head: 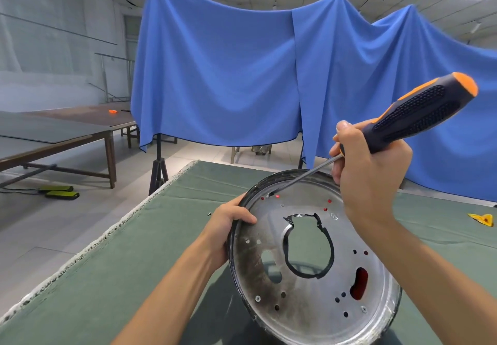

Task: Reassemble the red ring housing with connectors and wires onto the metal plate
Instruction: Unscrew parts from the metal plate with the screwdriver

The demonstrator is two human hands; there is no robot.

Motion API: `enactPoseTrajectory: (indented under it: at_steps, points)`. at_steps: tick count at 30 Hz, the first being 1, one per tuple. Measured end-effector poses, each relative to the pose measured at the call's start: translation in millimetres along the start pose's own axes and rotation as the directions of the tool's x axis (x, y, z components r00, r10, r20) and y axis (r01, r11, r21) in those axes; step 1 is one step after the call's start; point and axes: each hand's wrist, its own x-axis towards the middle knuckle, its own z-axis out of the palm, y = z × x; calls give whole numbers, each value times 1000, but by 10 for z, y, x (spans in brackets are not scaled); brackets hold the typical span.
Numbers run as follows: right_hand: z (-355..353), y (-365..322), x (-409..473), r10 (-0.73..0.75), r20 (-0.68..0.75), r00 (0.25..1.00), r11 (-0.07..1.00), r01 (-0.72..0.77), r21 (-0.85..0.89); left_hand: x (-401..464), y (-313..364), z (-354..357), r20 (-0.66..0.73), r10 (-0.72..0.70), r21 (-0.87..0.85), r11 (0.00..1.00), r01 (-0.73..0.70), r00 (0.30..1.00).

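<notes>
**Screwdriver tip meeting the plate's upper rim**

Plate [309,285] of round, scuffed metal is standing tilted on its lower edge on the green cloth-covered table [129,250], its punched face turned toward the camera. The left hand [228,226] is gripping the plate's upper left rim, thumb lying over the front face and the other fingers wrapping behind the edge. The right hand [368,172] is curling its fingers round the neck of a black and orange screwdriver [419,111], the handle rising up and to the right while the thin shaft is slanting down to the left. The tip is resting near the plate's top edge, between two small holes that are showing red, and it is possibly sitting in a screw there, though that spot is too small to be sure. Red is also glowing through several small holes and the oblong slot at the lower right, so the red ring housing [359,283] is lying behind the plate. A yellow scrap [482,219] is lying on the cloth far to the right, and blue drapes [242,76] are hanging behind the table
</notes>
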Motion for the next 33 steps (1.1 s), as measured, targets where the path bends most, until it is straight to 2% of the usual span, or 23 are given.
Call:
enactPoseTrajectory:
  at_steps: [12, 17, 24, 28, 33]
  points:
    - [20, -28, -19, -20, 25, 999, 1000, 20, 6, -50, 39, 20, 40, 40, -6, 999, -40, 998]
    - [20, -56, -21, -26, 22, 999, 999, 26, 20, -60, 56, 67, -28, -5, 8, 1000, 5, 1000]
    - [35, -99, -16, -39, 30, 999, 999, 38, 28, -38, 40, 76, -23, 74, -109, 991, -76, 997]
    - [44, -107, -20, -49, 22, 999, 998, 48, 36, -19, 44, 14, -45, 55, -244, 968, -65, 997]
    - [43, -112, -14, -47, 20, 999, 999, 46, 27, -9, 53, 4, -56, 22, -304, 952, -38, 998]
